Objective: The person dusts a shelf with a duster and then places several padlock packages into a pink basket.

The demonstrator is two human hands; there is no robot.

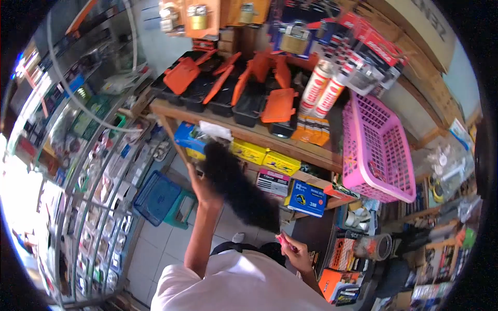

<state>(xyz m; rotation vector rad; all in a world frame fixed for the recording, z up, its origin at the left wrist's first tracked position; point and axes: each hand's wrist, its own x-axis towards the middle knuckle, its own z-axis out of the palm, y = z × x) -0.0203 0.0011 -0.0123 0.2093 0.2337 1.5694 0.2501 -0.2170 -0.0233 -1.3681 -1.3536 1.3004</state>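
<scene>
A fluffy black duster (238, 189) stretches diagonally across the middle of the head view, in front of the lower shelf. Its pinkish-red handle end sits in my right hand (295, 252), whose fingers are wrapped round it close to my body. My left hand (204, 187) is raised beside the far end of the duster, near the left end of the shelf. Dark bristles overlap its fingers, so their grip is hidden. Just beyond the duster are yellow boxes (262, 156) and a blue and yellow box (190, 138) on the lower shelf.
Black bins with orange lids (280, 105) line the wooden shelf (233, 124) beside spray cans (316, 88). A pink basket (381, 189) stands at its right. Padlocks (293, 39) hang above. A glass-fronted rack (98, 223) and a blue-topped stool (161, 198) stand left.
</scene>
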